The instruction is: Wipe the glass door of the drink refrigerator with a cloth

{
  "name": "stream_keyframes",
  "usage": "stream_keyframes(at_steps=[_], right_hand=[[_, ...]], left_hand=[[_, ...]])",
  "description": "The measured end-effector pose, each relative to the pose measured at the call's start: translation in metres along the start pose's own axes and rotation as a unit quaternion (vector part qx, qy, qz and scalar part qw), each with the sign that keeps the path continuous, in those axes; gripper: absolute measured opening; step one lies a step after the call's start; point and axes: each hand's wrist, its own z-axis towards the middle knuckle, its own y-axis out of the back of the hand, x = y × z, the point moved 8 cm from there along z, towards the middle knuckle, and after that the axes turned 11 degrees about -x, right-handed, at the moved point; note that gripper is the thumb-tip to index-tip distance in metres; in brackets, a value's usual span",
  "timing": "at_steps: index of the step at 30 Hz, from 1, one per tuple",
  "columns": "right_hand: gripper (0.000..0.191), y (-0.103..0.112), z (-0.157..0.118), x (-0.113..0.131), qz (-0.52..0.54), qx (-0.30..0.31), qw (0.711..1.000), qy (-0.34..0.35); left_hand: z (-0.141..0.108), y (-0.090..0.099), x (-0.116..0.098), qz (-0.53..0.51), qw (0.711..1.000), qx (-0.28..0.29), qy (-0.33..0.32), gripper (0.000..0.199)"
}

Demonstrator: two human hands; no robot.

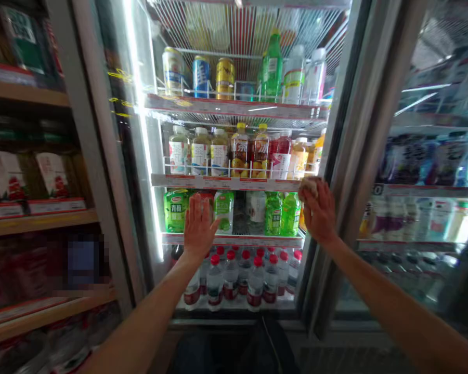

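Note:
My left hand [198,224] is raised with its fingers stretched out and nothing in it, in front of the lower bottle shelf, near a green-labelled bottle [223,210]. My right hand [320,210] holds a crumpled beige cloth [309,188] at the right end of the middle shelf edge [234,182], beside the fridge's right frame. Whether the cloth touches the shelf edge or glass, I cannot tell. Between the hands stand green drink bottles [273,213].
Cans and bottles stand on the upper fridge shelf [234,107]. Red-capped water bottles [256,280] fill the bottom. A wooden shelf [27,93] with drinks is at the left. A metal frame [368,119] and more bottles behind glass are at the right.

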Motion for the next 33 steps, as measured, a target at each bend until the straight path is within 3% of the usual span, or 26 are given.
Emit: stream_keyframes(at_steps=[3, 5, 7, 9, 12, 14, 16, 20, 22, 24, 26, 29, 31, 33], right_hand=[[0.053, 0.026, -0.093, 0.035, 0.000, 0.086, 0.995, 0.039], [0.053, 0.029, -0.121, 0.041, -0.012, 0.130, 0.990, 0.056], [0.053, 0.023, -0.106, 0.036, -0.016, 0.124, 0.990, 0.067], [0.052, 0.011, -0.060, 0.021, -0.007, 0.080, 0.995, 0.062], [0.051, -0.005, 0.007, -0.009, -0.003, -0.016, 1.000, -0.006], [0.051, -0.008, 0.015, -0.013, 0.008, -0.036, 0.999, -0.024], [0.053, 0.002, -0.015, -0.002, 0.010, -0.019, 0.999, -0.028], [0.059, 0.030, -0.122, 0.036, -0.013, 0.112, 0.994, 0.012], [0.061, 0.035, -0.144, 0.042, -0.024, 0.148, 0.988, 0.032], [0.062, 0.028, -0.122, 0.041, -0.022, 0.136, 0.989, 0.056], [0.061, 0.011, -0.072, 0.035, -0.010, 0.103, 0.993, 0.063], [0.057, -0.011, -0.005, 0.026, -0.009, 0.027, 0.999, 0.018], [0.055, -0.018, -0.001, 0.040, -0.001, 0.032, 0.999, 0.029], [0.052, -0.017, -0.033, 0.072, 0.032, 0.090, 0.991, 0.093]], left_hand=[[-0.006, -0.002, -0.001, -0.004, 1.000, -0.006, 0.022, 0.067], [-0.008, -0.003, -0.002, -0.007, 0.999, -0.010, 0.030, 0.066], [-0.009, -0.004, -0.002, -0.008, 0.999, -0.012, 0.032, 0.066], [-0.009, -0.004, -0.002, -0.009, 0.999, -0.011, 0.034, 0.067], [-0.009, -0.004, -0.001, -0.011, 0.999, -0.003, 0.035, 0.068], [-0.009, -0.003, -0.001, -0.009, 0.999, 0.001, 0.034, 0.068], [-0.011, -0.003, -0.001, -0.008, 0.999, 0.005, 0.034, 0.069], [-0.021, -0.005, -0.003, -0.010, 0.999, 0.013, 0.037, 0.071], [-0.026, -0.006, -0.005, -0.010, 0.999, 0.008, 0.037, 0.072], [-0.028, -0.007, -0.006, -0.005, 0.999, 0.003, 0.035, 0.072], [-0.030, -0.008, -0.005, 0.000, 0.999, 0.002, 0.038, 0.072], [-0.031, -0.009, -0.005, 0.003, 0.999, 0.007, 0.041, 0.073], [-0.033, -0.008, -0.006, 0.003, 0.999, 0.008, 0.034, 0.073], [-0.037, -0.005, -0.007, 0.005, 1.000, 0.008, 0.024, 0.073]])
